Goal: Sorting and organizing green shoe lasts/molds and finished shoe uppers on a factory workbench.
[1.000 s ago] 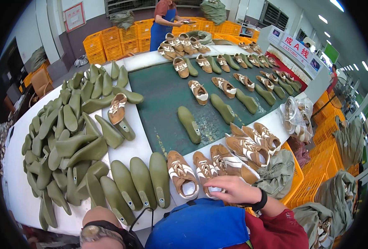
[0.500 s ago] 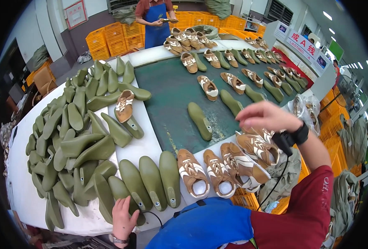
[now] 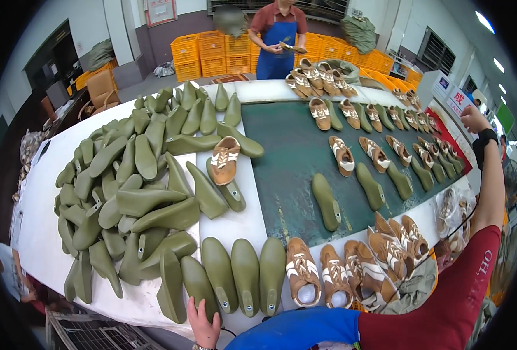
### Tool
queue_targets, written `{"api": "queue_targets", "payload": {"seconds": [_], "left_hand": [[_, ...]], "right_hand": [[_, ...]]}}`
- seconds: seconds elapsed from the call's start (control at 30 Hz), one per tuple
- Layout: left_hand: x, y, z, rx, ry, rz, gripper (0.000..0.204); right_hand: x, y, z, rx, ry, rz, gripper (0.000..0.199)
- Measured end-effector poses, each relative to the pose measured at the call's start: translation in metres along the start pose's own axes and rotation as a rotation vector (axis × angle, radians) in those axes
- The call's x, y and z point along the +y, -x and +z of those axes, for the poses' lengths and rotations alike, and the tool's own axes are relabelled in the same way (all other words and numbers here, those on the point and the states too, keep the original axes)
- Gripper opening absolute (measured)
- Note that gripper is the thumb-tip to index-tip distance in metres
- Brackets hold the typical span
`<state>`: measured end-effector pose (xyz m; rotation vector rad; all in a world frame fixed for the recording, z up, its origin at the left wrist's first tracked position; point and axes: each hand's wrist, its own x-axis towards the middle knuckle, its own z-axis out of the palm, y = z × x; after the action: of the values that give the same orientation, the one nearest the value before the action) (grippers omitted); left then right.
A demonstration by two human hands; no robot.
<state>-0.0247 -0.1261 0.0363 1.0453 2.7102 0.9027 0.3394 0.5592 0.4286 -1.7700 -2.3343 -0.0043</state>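
Note:
My left hand (image 3: 204, 326) is at the front edge of the white table, fingers apart, touching the heel end of a green shoe last (image 3: 198, 286). Beside that last, three more green lasts (image 3: 245, 274) stand in a row. To their right come brown-and-white sneakers (image 3: 303, 271), several of them leaning together. My right arm stretches far out to the right. The right hand (image 3: 475, 119) is raised beyond the far right of the green surface, its fingers curled in and nothing visible in them. A sneaker (image 3: 224, 160) rests on a last (image 3: 233, 196) near the table's middle.
A large heap of green lasts (image 3: 145, 157) covers the left of the table. Rows of sneakers and lasts lie on the green surface (image 3: 287, 151). A person in a blue apron (image 3: 278, 49) stands across the table, before orange crates (image 3: 212, 55). A cable hangs along my right arm.
The view has turned, so the scene sits further right and lower. My right hand has swung from above the near sneakers out to the far right. My left hand stays by the same last.

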Motion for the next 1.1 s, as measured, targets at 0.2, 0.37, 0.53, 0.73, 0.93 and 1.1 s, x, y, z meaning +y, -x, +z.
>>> {"api": "queue_targets", "payload": {"seconds": [0.2, 0.37, 0.53, 0.73, 0.93, 1.1], "left_hand": [[-0.01, -0.022, 0.014, 0.053, -0.033, 0.024, 0.044], [-0.013, -0.021, 0.018, 0.122, -0.109, -0.025, 0.037], [0.005, -0.031, 0.013, 0.115, -0.074, -0.014, 0.035], [0.001, -0.024, 0.016, 0.133, -0.079, 0.011, 0.035], [-0.006, -0.019, 0.019, 0.149, -0.086, 0.048, 0.039], [0.067, -0.046, -0.034, 0.378, -0.018, 0.214, 0.075]], "right_hand": [[-0.114, -0.086, 0.028, 0.306, -0.025, -0.337, 0.019], [-0.4, -0.019, 0.214, -0.009, 0.238, -0.816, 0.04], [-0.495, 0.117, 0.426, 0.19, 0.195, -1.289, 0.039], [-0.508, 0.133, 0.43, 0.049, -0.293, -1.164, 0.02], [-0.434, 0.12, 0.308, -0.137, -1.173, -0.671, 0.031], [-0.381, 0.207, 0.23, -0.893, -1.444, -0.533, 0.039]]}}
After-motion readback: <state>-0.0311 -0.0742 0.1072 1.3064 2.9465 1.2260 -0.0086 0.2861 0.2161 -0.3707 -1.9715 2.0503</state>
